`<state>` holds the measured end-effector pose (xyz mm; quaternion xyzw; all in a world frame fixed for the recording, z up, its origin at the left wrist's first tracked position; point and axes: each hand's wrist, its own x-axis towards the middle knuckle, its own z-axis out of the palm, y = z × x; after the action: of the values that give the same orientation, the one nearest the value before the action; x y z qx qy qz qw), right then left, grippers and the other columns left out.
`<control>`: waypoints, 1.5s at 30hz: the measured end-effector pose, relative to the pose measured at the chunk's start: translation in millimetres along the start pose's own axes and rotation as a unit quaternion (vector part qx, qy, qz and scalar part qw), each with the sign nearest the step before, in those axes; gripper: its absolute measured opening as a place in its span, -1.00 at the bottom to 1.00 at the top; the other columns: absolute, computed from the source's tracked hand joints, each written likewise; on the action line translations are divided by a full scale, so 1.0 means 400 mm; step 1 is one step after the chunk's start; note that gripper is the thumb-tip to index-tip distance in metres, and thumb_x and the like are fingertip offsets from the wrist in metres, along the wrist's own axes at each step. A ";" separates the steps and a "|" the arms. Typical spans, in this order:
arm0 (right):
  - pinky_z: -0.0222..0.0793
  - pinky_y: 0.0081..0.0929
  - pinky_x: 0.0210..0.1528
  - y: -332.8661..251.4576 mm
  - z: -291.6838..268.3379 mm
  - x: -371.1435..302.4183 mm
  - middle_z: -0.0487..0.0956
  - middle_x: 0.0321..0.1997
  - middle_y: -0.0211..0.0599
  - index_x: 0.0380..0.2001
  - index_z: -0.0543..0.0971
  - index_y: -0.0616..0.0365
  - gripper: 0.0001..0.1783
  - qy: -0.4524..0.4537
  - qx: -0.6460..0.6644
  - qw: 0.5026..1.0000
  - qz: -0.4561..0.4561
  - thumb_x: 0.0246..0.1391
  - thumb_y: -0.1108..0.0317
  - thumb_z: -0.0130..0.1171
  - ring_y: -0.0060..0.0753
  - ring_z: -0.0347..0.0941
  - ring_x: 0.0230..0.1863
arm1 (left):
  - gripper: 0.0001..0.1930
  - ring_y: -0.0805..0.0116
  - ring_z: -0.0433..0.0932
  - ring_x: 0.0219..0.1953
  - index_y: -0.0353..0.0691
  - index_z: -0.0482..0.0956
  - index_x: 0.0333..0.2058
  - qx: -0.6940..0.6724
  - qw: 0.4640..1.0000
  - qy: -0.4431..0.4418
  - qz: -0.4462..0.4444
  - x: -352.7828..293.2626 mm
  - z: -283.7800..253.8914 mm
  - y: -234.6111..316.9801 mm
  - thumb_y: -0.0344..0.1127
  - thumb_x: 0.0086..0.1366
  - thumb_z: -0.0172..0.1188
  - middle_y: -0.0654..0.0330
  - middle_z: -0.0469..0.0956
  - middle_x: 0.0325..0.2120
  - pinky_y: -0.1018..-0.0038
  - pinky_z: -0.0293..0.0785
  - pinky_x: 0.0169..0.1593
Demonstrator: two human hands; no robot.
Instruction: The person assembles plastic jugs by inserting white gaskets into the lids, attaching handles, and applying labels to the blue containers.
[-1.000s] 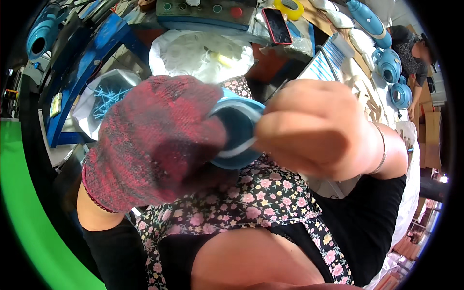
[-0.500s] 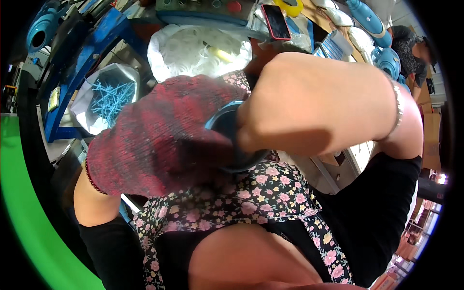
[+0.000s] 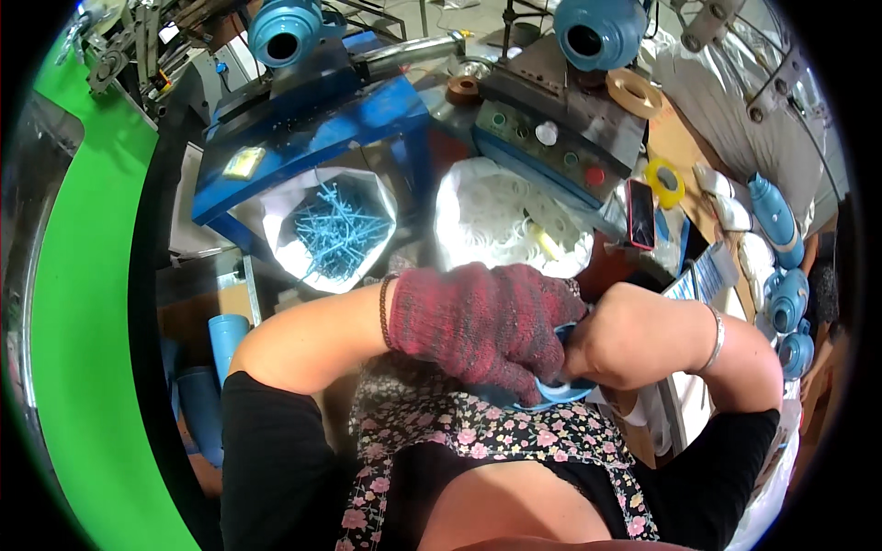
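In front of my floral apron, my left hand [image 3: 478,321], in a dark red and grey knit glove, is wrapped around a round, hollow blue part [image 3: 568,397]. Its rim and opening show at the fingertips; the glove hides most of its body. Bare and closed, my right hand [image 3: 638,335] has its fingertips at or inside that opening, so what they pinch is hidden. Just beyond my hands stands a white bag of translucent white rings [image 3: 496,216], a pale yellow stick lying in it. To its left, a second white bag holds thin blue sticks [image 3: 338,234].
A blue metal stand [image 3: 312,147] and a machine with a button panel [image 3: 542,147] stand behind the bags. On the right are a phone [image 3: 640,214], a yellow tape roll [image 3: 664,182] and several blue bottle-shaped parts [image 3: 776,220]. Blue cylinders [image 3: 230,340] stand at lower left.
The view has shifted, showing more of the bench. My hands now appear lower, further right and smaller, still together at the blue part, which is turned differently.
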<state>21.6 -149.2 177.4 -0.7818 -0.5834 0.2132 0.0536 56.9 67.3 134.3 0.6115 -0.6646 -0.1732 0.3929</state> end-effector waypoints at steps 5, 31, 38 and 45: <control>0.31 -0.08 -0.02 -0.013 -0.021 0.001 0.51 -0.44 -0.26 -0.47 0.55 0.06 -0.58 0.097 -0.029 0.991 0.082 0.01 -0.10 0.16 -0.01 0.43 -0.27 | -0.67 0.02 0.52 -0.09 -0.19 0.66 -0.36 0.090 0.994 -0.036 -0.049 -0.013 -0.054 -0.031 -0.02 0.12 0.24 -0.05 0.50 -0.10 0.21 0.42 -0.04; 0.46 -0.16 -0.07 0.394 -0.140 0.543 0.42 0.02 -0.21 0.12 0.28 0.08 -0.39 0.537 0.620 0.550 0.159 0.10 0.03 0.15 -0.32 0.38 0.02 | -0.65 0.09 0.50 -0.07 -0.36 0.48 0.00 0.185 0.305 0.855 -0.376 -1.166 0.208 0.155 -0.38 0.24 0.19 -0.02 0.49 -0.07 0.32 0.47 -0.04; 0.57 -0.26 -0.28 0.392 -0.340 1.032 0.34 0.06 -0.03 0.13 0.15 0.27 -0.15 0.523 0.674 0.511 0.111 -0.08 0.05 0.34 -0.19 0.43 -0.05 | -0.71 -0.01 0.50 -0.09 -0.44 0.49 -0.07 0.542 0.268 0.578 -0.548 -0.977 0.397 0.208 -0.34 0.36 0.07 -0.16 0.51 -0.12 0.29 0.47 -0.04; 0.58 -0.08 -0.28 0.483 -0.437 1.148 0.31 0.17 -0.07 0.14 0.26 0.17 -0.35 0.514 0.736 0.432 0.086 0.11 -0.02 0.09 -0.10 0.36 0.06 | -0.70 -0.01 0.47 -0.09 -0.46 0.41 -0.02 0.588 0.304 0.513 -0.547 -0.910 0.361 0.280 -0.34 0.44 -0.11 -0.16 0.46 -0.07 0.27 0.44 -0.03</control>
<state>367.6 248.7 146.5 -0.4584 -0.0005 0.1240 0.8800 -145.6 398.1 9.9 0.8690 0.2326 0.4366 0.0059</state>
